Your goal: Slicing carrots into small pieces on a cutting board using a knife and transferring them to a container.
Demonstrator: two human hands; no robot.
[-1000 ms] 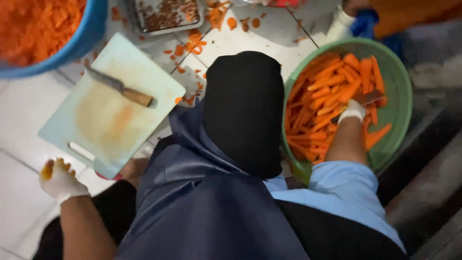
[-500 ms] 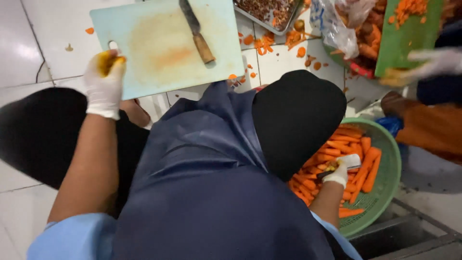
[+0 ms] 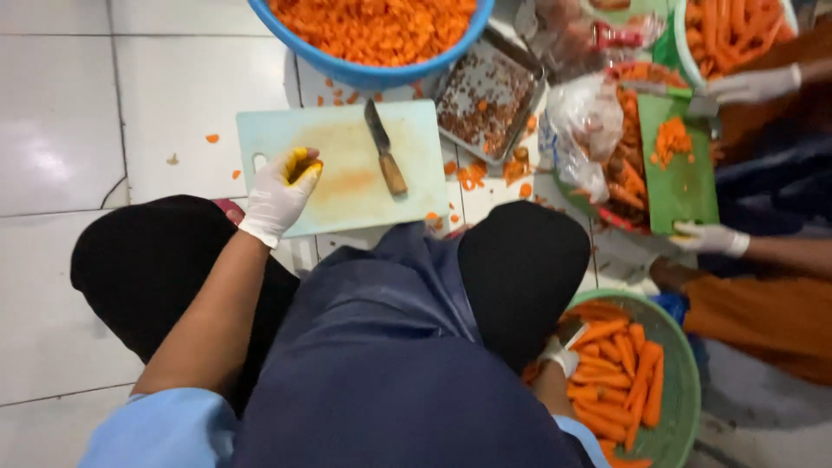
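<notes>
My left hand (image 3: 279,195), in a white glove with orange-stained fingertips, rests with bent fingers on the left part of a pale green cutting board (image 3: 347,139) on the tiled floor. A wooden-handled knife (image 3: 386,159) lies on the board to its right, untouched. My right hand (image 3: 559,355), also gloved, reaches down beside my black-clad knee into a green basin (image 3: 686,390) of peeled carrot sticks (image 3: 617,374). The knee hides most of that hand and its fingers.
A blue basin (image 3: 381,76) of chopped carrot stands beyond the board, with a metal tray (image 3: 490,95) of scraps beside it. At the right, another person's gloved hands (image 3: 752,84) (image 3: 711,238) work at a green board (image 3: 689,186) near a plastic bag (image 3: 582,130).
My left hand came up from near my thigh and settled on the cutting board. My right hand stays in the carrot basin. The view has swung round.
</notes>
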